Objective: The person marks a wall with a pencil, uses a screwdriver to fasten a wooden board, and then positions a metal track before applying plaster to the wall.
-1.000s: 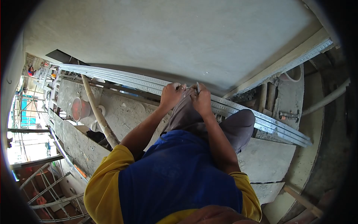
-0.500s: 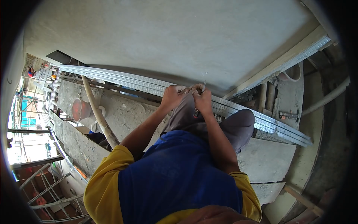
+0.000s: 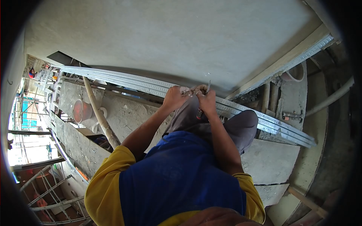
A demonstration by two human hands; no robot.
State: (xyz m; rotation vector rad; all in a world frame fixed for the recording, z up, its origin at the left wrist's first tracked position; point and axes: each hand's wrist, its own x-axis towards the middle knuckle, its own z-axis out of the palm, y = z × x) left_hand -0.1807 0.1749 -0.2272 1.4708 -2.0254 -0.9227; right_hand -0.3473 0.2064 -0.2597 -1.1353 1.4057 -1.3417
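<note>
My left hand (image 3: 176,97) is closed, its fingertips pinching something small that I cannot make out. Close beside it, my right hand (image 3: 206,101) grips a screwdriver (image 3: 199,113), whose dark handle with a red end points back toward me. The metal shaft sticks up past the fingers, and the fist hides the middle. Fingertips of both hands meet at the small item, above my bent knee. Just behind the hands run long perforated metal channels (image 3: 132,81), lying side by side along the foot of a grey wall (image 3: 169,37).
A wooden pole (image 3: 98,113) slants up at my left, near a reddish bucket (image 3: 82,111). Cement-stained boards (image 3: 126,113) form the platform, with gaps between them. At right are another bucket (image 3: 296,72) and a metal clamp (image 3: 292,116). Scaffolding (image 3: 52,192) stands lower left.
My right hand has shifted slightly right and turned a little with the screwdriver, and the fingertips have moved slightly apart. The left hand has barely moved.
</note>
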